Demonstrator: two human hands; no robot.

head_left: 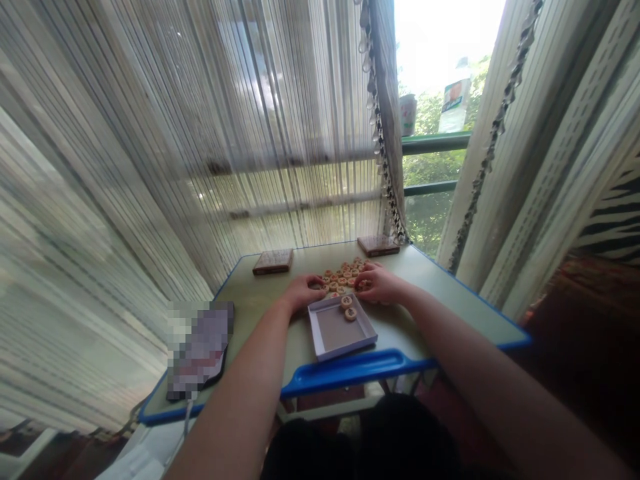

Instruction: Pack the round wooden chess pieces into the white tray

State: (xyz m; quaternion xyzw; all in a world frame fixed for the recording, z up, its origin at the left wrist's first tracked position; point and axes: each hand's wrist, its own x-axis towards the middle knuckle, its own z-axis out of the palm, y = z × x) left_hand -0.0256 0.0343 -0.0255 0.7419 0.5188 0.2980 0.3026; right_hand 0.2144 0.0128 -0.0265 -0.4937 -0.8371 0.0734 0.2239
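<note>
A pile of round wooden xiangqi pieces lies on the tabletop, just beyond a shallow light-coloured box tray. Two more xiangqi pieces are inside the tray, near its far right corner. At the pile's left edge is my left hand, thumb and fingers apart and curved toward the nearest pieces. My right hand is on the right side, its fingers curled around a few pieces at the pile's edge. Its fingertips are partly hidden.
Two flat brown boxes lie at the table's far side. A blurred-out tablet-like device with a cable lies at the left. The blue-rimmed table stands against curtains. A bottle stands by the window.
</note>
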